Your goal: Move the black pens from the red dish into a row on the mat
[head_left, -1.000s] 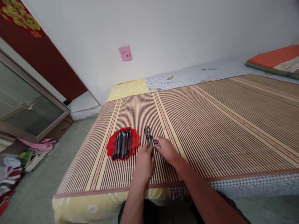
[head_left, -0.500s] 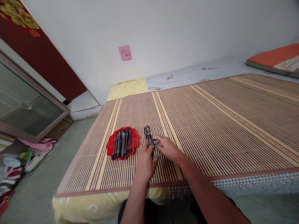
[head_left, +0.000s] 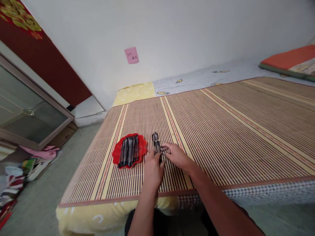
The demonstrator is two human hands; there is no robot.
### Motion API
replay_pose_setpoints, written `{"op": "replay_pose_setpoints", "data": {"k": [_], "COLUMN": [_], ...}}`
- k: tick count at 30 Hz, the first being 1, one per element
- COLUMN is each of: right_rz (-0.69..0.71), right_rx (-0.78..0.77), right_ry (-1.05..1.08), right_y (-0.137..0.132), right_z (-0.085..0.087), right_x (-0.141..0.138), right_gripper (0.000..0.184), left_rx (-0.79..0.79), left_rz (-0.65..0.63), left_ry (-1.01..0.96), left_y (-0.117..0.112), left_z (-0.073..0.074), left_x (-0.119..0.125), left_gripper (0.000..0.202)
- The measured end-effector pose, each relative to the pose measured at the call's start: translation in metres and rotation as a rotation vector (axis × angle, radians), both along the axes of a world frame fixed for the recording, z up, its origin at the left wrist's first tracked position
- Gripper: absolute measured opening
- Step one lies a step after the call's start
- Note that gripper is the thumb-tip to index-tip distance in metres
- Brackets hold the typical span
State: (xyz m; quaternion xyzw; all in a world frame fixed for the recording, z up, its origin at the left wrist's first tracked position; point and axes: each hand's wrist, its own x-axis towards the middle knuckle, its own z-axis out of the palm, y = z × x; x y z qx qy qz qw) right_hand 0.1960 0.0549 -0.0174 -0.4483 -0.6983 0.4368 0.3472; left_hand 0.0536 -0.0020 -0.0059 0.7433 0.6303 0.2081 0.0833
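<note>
**Wide striped mat (head_left: 209,131), small pen bunch (head_left: 156,139) near its front edge**

Clock centred on the bunch, 12 = away from wearer.

Surface/room: white wall (head_left: 187,32) filled 11 to 2. Mat lay on a bed, tan and dark stripes, paler bands running front to back. Grey floor (head_left: 73,157) at 9. Glass panel (head_left: 31,111) sat between 9 and 10, maroon panel (head_left: 56,68) at 10. Yellow cloth (head_left: 83,219) hung below the mat, 6 to 8. Orange folded bedding (head_left: 283,59) at 2. Pink note (head_left: 132,55) on the wall, 11.

Pens: bunch lay flat on the mat, far ends at 12, near ends partly hidden. Left hand (head_left: 153,168) came in from 6, fingertips at the near ends; pinch or plain press, couldn't tell. Right hand (head_left: 176,155) came in from 4, fingers curled at the bunch's side; couldn't tell if it pinched anything. Red scalloped plate (head_left: 142,147) sat at 9, holding more dark pens (head_left: 128,150) side by side.

Vs 0.5 s ago: left thumb had drawn in slightly. Plate, its pens and the bunch hadn't visibly moved.

Edges/room: mat's brown border (head_left: 246,185) ran across the front, past both wrists. Tightest spot was left hand to plate rim, just beside. Widest stretch of mat ran 1 to 3, up to the bedding side.
</note>
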Motion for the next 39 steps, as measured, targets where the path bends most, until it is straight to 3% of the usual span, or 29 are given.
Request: {"op": "replay_pose_setpoints", "data": {"k": [7, 13, 17, 22, 25, 28, 32, 35, 39], "right_rz": [-0.009, -0.075, -0.194, -0.493, -0.648, -0.751, -0.761, -0.735, -0.688], "right_rx": [0.026, 0.037, 0.047, 0.127, 0.114, 0.039, -0.023, -0.051, -0.058], "right_ry": [-0.005, -0.053, 0.013, 0.27, 0.491, 0.683, 0.87, 0.898, 0.889], "right_y": [0.003, 0.003, 0.0, 0.003, 0.008, 0.012, 0.016, 0.017, 0.016], "right_z": [-0.003, 0.002, 0.014, 0.03, 0.033, 0.03, 0.023, 0.02, 0.02], "right_x": [0.001, 0.005, 0.011, 0.029, 0.041, 0.05, 0.056, 0.055, 0.052], "right_gripper": [0.045, 0.038, 0.016, 0.027, 0.026, 0.026, 0.026, 0.026, 0.026], "left_rx": [0.085, 0.452, 0.661, 0.871, 0.961, 0.876, 0.608, 0.469, 0.335], "left_rz": [0.012, 0.169, 0.444, 0.664, 0.705, 0.745, 0.69, 0.596, 0.603], "left_ry": [-0.073, -0.369, -0.588, -0.75, -0.771, -0.663, -0.402, -0.1, 0.192], "left_y": [0.0, -0.004, -0.011, -0.019, -0.021, -0.018, -0.007, 0.002, 0.007], "left_z": [0.001, 0.008, 0.029, 0.066, 0.076, 0.066, 0.034, 0.015, 0.007], "left_x": [0.001, -0.007, -0.022, -0.05, -0.071, -0.09, -0.102, -0.101, -0.098], "left_gripper": [0.015, 0.013, 0.016, 0.03, 0.036, 0.037, 0.022, 0.02, 0.027]}}
